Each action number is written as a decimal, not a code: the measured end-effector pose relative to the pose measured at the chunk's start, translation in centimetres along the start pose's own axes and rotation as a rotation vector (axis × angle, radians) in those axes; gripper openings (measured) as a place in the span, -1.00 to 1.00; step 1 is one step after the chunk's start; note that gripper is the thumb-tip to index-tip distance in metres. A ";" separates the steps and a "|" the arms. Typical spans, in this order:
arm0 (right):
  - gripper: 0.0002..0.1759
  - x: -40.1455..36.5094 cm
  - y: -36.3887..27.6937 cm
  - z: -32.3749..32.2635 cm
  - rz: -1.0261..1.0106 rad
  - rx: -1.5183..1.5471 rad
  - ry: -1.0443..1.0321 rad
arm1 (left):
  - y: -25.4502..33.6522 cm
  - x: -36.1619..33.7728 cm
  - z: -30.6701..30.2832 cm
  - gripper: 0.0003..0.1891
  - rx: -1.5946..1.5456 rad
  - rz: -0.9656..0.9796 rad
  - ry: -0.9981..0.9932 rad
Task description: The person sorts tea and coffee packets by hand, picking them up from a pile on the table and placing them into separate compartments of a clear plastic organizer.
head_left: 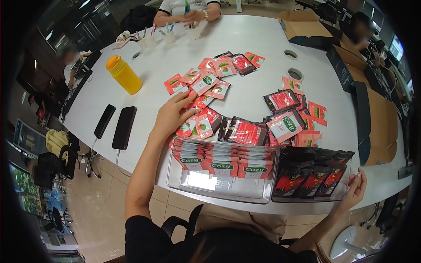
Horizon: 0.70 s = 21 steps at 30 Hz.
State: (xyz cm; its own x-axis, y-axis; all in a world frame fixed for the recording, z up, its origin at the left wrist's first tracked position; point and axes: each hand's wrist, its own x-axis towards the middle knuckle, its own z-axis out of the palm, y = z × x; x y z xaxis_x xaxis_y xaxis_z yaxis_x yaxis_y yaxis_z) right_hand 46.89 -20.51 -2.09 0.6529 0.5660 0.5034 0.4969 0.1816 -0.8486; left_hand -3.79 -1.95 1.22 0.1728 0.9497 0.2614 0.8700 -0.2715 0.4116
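Clear tray (210, 185) at lower centre held upright Cozy sachets (221, 160) and dark sachets (313, 173). Right hand (355, 189) touched its right end, grip unclear. Left hand (172, 116) lay open, fingers spread, on scattered red sachets (245, 131) mid-frame.

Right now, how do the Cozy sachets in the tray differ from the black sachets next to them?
The Cozy sachets are red and white with a green logo; the black sachets are dark with red marks. Cozy sachets fill the tray on its left, black sachets on its right. The right hand is next to the black sachets, not the Cozy ones. Both stand packed in rows.
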 end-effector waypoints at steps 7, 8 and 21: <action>-0.75 0.1 0.0 0.2 0.001 0.010 0.005 | -0.4 0.3 -0.3 -0.63 0.027 0.141 0.131; -0.76 0.1 -0.1 0.2 0.006 0.012 0.006 | -0.1 0.5 -0.5 -0.63 -0.021 0.135 0.152; -0.77 -0.1 -1.0 0.5 0.018 0.036 0.018 | 4.7 7.0 1.7 -0.61 0.249 0.227 -0.082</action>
State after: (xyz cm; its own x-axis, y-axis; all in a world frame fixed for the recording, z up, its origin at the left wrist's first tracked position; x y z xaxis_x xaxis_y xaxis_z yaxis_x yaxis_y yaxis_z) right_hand 46.04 -20.36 -1.42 0.6720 0.5544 0.4909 0.4643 0.2010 -0.8626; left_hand 2.30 3.72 3.55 0.4023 0.8817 0.2465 0.8896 -0.4401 0.1224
